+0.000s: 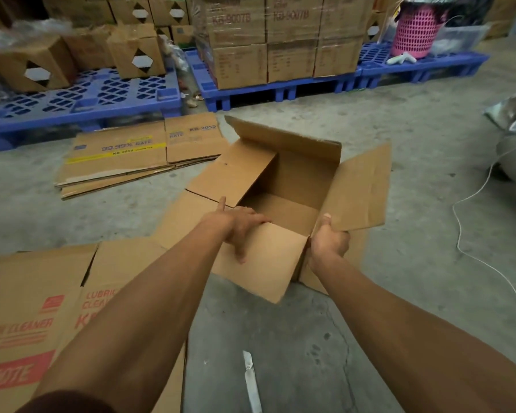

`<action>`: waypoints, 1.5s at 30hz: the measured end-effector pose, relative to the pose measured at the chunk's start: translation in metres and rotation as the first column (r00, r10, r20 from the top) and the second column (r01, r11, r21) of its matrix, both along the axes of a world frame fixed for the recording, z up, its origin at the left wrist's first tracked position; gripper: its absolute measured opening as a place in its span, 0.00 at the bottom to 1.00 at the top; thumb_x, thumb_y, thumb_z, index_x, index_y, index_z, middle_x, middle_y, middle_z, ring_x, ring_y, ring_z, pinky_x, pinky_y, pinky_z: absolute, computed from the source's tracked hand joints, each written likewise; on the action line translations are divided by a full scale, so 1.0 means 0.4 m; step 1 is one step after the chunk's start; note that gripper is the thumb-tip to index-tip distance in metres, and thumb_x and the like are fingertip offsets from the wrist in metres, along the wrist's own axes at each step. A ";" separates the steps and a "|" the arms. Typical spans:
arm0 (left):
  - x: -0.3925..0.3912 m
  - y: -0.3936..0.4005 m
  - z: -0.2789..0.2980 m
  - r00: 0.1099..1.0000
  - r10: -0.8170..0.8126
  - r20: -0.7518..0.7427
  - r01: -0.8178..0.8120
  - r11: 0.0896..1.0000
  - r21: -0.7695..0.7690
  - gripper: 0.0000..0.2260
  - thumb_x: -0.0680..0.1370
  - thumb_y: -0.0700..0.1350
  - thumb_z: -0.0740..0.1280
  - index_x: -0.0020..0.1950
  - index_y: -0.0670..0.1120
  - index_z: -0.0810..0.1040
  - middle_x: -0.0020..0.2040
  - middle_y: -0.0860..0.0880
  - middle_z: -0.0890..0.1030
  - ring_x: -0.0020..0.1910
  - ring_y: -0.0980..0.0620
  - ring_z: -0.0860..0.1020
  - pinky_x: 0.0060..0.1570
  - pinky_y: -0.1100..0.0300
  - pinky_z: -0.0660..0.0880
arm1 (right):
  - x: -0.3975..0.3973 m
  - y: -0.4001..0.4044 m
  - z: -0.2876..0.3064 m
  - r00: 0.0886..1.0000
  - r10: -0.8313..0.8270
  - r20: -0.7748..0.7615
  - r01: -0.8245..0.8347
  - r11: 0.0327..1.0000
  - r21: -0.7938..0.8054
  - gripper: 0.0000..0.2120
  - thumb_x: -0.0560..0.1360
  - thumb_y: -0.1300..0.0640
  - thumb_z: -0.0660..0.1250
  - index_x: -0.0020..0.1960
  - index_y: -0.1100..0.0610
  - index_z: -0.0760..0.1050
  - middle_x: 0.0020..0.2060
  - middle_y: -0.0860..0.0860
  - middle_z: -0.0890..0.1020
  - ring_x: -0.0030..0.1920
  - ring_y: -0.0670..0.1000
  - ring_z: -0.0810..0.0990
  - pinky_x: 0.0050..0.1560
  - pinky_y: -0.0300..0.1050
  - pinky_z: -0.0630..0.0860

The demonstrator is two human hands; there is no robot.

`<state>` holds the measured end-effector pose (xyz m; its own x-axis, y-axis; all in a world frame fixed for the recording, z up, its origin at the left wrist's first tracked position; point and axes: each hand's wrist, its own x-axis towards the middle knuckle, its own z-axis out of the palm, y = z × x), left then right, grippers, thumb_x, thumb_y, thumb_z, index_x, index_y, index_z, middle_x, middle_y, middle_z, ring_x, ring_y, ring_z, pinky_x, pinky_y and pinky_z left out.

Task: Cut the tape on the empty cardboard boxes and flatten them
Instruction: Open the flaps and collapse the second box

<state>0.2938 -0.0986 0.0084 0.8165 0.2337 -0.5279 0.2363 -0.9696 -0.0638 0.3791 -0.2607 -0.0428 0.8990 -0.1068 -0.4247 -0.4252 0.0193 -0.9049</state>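
Note:
An empty brown cardboard box (292, 180) stands open on the concrete floor in front of me, all its top flaps spread outward. My left hand (241, 228) grips the near flap at its left corner, fingers over the cardboard. My right hand (329, 241) holds the box's near right corner, thumb up against the right flap. No knife or cutter shows in either hand. A loose strip of tape (251, 380) lies on the floor near my feet.
Flattened boxes lie at the left (116, 156) and under my left arm (27, 317). Blue pallets (81, 99) with stacked cartons (280, 37) line the back. A pink basket (414, 31), a white cord (471, 234) and a silver bag (513, 114) are on the right.

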 end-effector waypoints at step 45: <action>-0.212 0.025 0.053 0.913 0.193 0.360 -0.295 0.921 0.254 0.12 0.80 0.53 0.60 0.50 0.49 0.80 0.52 0.46 0.82 0.55 0.46 0.77 0.63 0.48 0.61 | -0.104 0.154 0.011 0.341 0.873 0.348 -0.137 0.413 -0.901 0.11 0.75 0.56 0.67 0.57 0.49 0.74 0.60 0.51 0.74 0.63 0.53 0.70 0.64 0.48 0.66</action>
